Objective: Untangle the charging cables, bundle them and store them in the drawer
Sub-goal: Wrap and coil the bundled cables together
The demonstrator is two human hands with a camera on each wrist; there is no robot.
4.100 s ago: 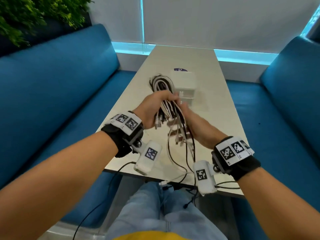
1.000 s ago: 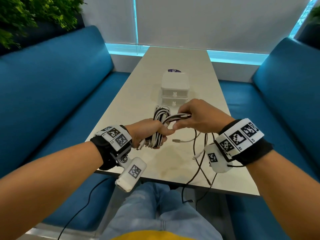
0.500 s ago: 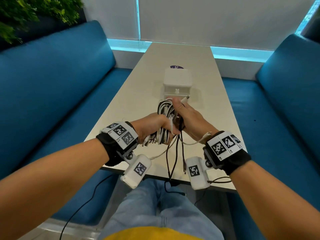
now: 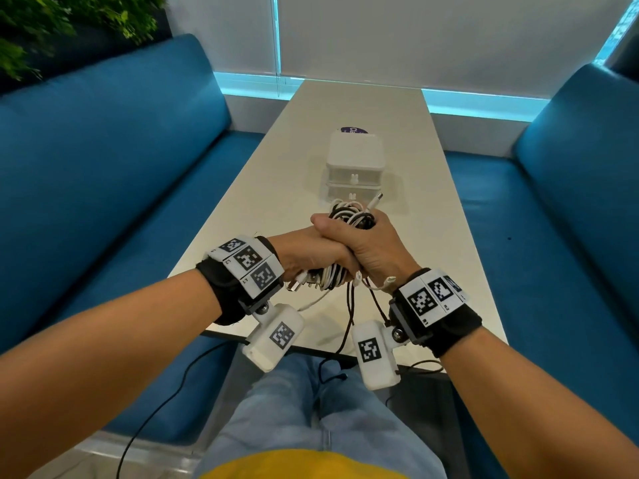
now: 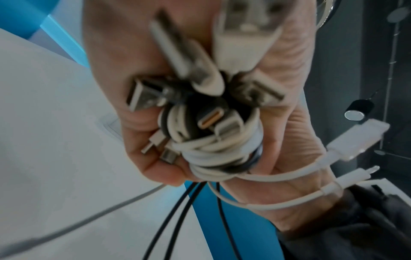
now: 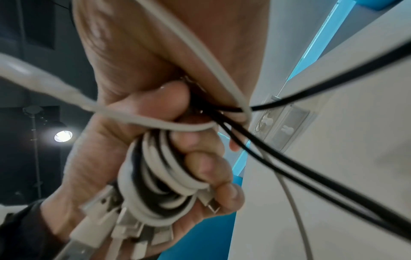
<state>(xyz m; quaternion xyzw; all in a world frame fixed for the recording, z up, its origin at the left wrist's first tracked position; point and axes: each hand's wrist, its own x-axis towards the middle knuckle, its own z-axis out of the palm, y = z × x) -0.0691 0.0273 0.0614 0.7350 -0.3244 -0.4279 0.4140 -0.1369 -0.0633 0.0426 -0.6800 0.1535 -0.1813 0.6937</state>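
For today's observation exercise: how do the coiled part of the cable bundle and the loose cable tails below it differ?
The coiled cable bundle is wound tight and gripped by the left hand and right hand; the loose cable tails hang free, unheld. The bundle sits above the table; the tails drop past its near edge. Both mix black and white cables.

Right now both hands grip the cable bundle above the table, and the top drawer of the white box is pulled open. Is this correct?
Not quite. Both the left hand and right hand do grip the cable bundle, but the head view shows both drawers of the white box closed.
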